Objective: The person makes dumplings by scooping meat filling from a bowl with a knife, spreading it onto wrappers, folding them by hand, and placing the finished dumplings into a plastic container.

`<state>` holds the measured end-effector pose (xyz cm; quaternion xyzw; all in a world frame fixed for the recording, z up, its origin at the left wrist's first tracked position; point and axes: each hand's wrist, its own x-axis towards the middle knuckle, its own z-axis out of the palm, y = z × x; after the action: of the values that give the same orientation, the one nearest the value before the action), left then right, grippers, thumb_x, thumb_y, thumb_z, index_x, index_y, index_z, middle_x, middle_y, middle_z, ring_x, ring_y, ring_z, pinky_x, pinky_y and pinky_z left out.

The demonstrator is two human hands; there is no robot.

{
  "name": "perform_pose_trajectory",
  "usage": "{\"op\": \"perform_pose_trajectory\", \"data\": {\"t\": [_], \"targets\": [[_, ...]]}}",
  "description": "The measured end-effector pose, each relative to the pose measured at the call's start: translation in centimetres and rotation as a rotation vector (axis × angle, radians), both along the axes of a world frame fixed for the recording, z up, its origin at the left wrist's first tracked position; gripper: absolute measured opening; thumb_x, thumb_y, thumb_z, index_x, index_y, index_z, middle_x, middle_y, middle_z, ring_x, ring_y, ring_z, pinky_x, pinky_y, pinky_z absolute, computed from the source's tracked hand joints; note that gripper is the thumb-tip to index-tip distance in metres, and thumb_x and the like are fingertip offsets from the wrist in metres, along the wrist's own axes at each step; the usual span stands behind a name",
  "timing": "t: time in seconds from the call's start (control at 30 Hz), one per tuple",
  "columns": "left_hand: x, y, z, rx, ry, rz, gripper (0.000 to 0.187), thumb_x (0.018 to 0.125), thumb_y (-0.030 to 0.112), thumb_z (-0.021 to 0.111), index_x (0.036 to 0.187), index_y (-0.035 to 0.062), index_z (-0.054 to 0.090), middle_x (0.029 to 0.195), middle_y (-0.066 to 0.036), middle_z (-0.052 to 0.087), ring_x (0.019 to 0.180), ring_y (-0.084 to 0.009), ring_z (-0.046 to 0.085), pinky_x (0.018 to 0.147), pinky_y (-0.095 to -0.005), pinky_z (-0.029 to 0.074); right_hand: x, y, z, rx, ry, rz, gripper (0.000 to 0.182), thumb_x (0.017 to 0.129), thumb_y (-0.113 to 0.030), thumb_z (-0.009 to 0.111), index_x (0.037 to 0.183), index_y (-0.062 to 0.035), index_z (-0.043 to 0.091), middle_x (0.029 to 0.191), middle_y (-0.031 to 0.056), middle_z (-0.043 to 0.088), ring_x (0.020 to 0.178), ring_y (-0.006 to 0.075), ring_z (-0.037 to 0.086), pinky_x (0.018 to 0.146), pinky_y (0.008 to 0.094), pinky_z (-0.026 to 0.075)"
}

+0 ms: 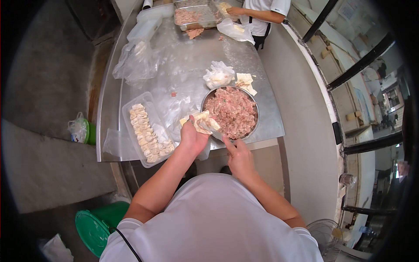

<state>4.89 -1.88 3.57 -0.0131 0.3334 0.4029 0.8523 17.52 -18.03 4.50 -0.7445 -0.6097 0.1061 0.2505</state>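
Note:
My left hand (193, 137) is closed on a stack of pale dough wrappers (195, 120). In my right hand (239, 157) is a flat metal spatula (212, 131), its blade against the top wrapper. A round metal bowl (257, 120) heaped with minced meat (231, 111) stands just beyond my right hand. To the left lies a clear plastic tray (127, 118) holding rows of folded dumplings (146, 135). More wrappers (245, 82) rest behind the bowl, beside a crumpled white plastic bag (218, 75).
A co-worker's hand (235, 10) is at the far end of the steel table (196, 56), near a metal tray (196, 22) with meat. Plastic bags (139, 59) and clear containers (146, 27) sit at the far left. Green bins (94, 227) stand on the floor.

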Motion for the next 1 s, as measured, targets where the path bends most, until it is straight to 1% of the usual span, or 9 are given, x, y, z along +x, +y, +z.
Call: {"op": "perform_pose_trajectory", "data": {"t": [0.13, 0.23, 0.43, 0.57, 0.63, 0.77, 0.83, 0.97, 1.0], "targets": [[-0.8, 1.1, -1.1, 0.018, 0.095, 0.06, 0.056, 0.112, 0.039, 0.02, 0.134, -0.006, 0.045, 0.127, -0.022, 0.058, 0.118, -0.0343, 0.058, 0.11, -0.0489, 0.044, 0.9, -1.4, 1.6, -0.04, -0.051, 0.014, 0.057, 0.081, 0.004, 0.063, 0.133, -0.0184, 0.067, 0.088, 0.0128, 0.052, 0.084, 0.0322, 0.061, 0.07, 0.0441, 0.052], [-0.8, 0.8, -0.1, 0.025, 0.115, 0.04, 0.054, 0.112, 0.039, 0.021, 0.133, -0.0053, 0.045, 0.124, -0.021, 0.058, 0.116, -0.0349, 0.059, 0.108, -0.0503, 0.045, 0.5, -0.6, 3.4, 0.051, -0.004, 0.017, 0.057, 0.08, 0.005, 0.063, 0.132, -0.0176, 0.068, 0.088, 0.0127, 0.052, 0.084, 0.0323, 0.061, 0.069, 0.0436, 0.052], [-0.5, 0.8, -0.2, 0.04, 0.092, 0.118, 0.051, 0.112, 0.038, 0.024, 0.131, -0.0041, 0.045, 0.123, -0.022, 0.057, 0.113, -0.0346, 0.059, 0.104, -0.051, 0.047, 0.6, 1.4, 2.3, 0.129, -0.151, 0.106, 0.057, 0.077, 0.004, 0.065, 0.129, -0.0158, 0.069, 0.092, 0.014, 0.056, 0.086, 0.0322, 0.062, 0.07, 0.0425, 0.053], [-1.8, 2.0, -1.5, 0.062, 0.074, 0.154, 0.049, 0.112, 0.037, 0.025, 0.13, -0.0037, 0.045, 0.123, -0.022, 0.057, 0.111, -0.0339, 0.059, 0.103, -0.0495, 0.047, 0.7, 0.1, 4.6, 0.008, -0.108, 0.083, 0.055, 0.077, 0.004, 0.063, 0.128, -0.0145, 0.069, 0.095, 0.0145, 0.059, 0.089, 0.0327, 0.063, 0.07, 0.043, 0.054], [-1.8, 1.7, -1.2, 0.068, 0.074, 0.142, 0.049, 0.112, 0.037, 0.025, 0.13, -0.0045, 0.044, 0.123, -0.022, 0.057, 0.112, -0.0337, 0.059, 0.104, -0.0483, 0.047, 0.3, 0.6, 5.2, 0.048, -0.072, 0.086, 0.053, 0.078, 0.004, 0.062, 0.128, -0.0144, 0.069, 0.097, 0.0151, 0.06, 0.089, 0.0331, 0.064, 0.07, 0.0434, 0.054], [-0.9, 0.9, 0.9, 0.051, 0.111, 0.161, 0.052, 0.112, 0.037, 0.024, 0.131, -0.007, 0.044, 0.123, -0.022, 0.058, 0.114, -0.0349, 0.058, 0.107, -0.0468, 0.045, -0.4, 2.5, 3.6, 0.043, -0.163, 0.102, 0.052, 0.08, 0.002, 0.062, 0.128, -0.0156, 0.07, 0.1, 0.0163, 0.062, 0.087, 0.0337, 0.065, 0.071, 0.0443, 0.054], [-1.3, 1.0, 1.1, 0.089, 0.065, 0.099, 0.047, 0.112, 0.034, 0.029, 0.137, -0.0033, 0.043, 0.13, -0.021, 0.055, 0.122, -0.0341, 0.055, 0.109, -0.0485, 0.044, -0.1, 2.6, 3.3, 0.034, -0.14, 0.103, 0.048, 0.082, 0.001, 0.062, 0.127, -0.0151, 0.071, 0.101, 0.0166, 0.064, 0.086, 0.034, 0.065, 0.072, 0.0443, 0.054], [-3.7, 1.3, 2.4, 0.138, -0.224, -0.086, 0.051, 0.109, 0.035, 0.035, 0.144, -0.0023, 0.038, 0.14, -0.023, 0.05, 0.126, -0.0352, 0.053, 0.111, -0.0502, 0.042, 1.1, 2.2, 3.4, -0.075, 0.293, 0.043, 0.039, 0.09, -0.003, 0.061, 0.126, -0.0145, 0.072, 0.097, 0.0173, 0.065, 0.085, 0.0343, 0.066, 0.075, 0.0431, 0.053], [-4.3, 1.7, 1.9, 0.181, -0.157, -0.141, 0.05, 0.107, 0.033, 0.038, 0.141, -0.0038, 0.042, 0.138, -0.023, 0.053, 0.124, -0.0351, 0.056, 0.109, -0.0485, 0.044, 1.5, 2.3, 3.4, -0.055, 0.399, 0.04, 0.037, 0.091, -0.004, 0.061, 0.125, -0.0147, 0.072, 0.095, 0.0174, 0.065, 0.085, 0.0346, 0.065, 0.075, 0.0428, 0.052]]}}
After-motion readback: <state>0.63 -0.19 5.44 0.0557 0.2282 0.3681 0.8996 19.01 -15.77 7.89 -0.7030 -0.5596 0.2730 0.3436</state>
